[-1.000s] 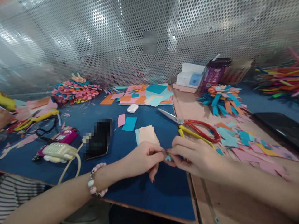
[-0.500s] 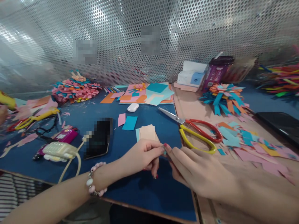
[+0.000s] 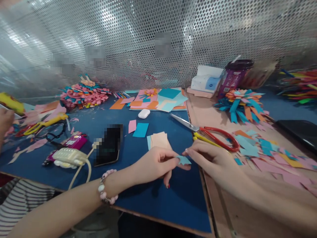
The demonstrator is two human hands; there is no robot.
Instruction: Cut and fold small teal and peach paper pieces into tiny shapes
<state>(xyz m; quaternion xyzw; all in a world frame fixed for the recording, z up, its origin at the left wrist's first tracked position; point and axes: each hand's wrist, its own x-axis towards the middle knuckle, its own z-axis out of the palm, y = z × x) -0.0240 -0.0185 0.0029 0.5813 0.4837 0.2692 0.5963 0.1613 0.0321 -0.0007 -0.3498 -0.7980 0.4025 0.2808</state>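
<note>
My left hand (image 3: pixel 156 164) pinches a small light-blue paper piece (image 3: pixel 183 160) with pointed corners, low over the blue mat (image 3: pixel 138 185). My right hand (image 3: pixel 213 158) is just right of it, fingers curled, thumb and forefinger tips at the paper's right edge. A bead bracelet (image 3: pixel 106 191) circles my left wrist. Behind the hands lies a small stack of peach and blue paper rectangles (image 3: pixel 159 140). Red-and-yellow-handled scissors (image 3: pixel 210 135) lie shut behind my right hand.
A phone (image 3: pixel 109 145), a white charger with cable (image 3: pixel 69 156) and a pink device (image 3: pixel 74 141) lie to the left. Paper flowers (image 3: pixel 85 94) (image 3: pixel 241 102), paper sheets (image 3: pixel 160 99), a white earbud case (image 3: pixel 144 113), tissue box (image 3: pixel 206 81) and purple jar (image 3: pixel 234 77) stand before a perforated metal screen. Another person's hand (image 3: pixel 6 120) is far left.
The folded blue piece has been opened out flat between my fingers. My right hand has shifted slightly right and up from it; the camera has tilted a little.
</note>
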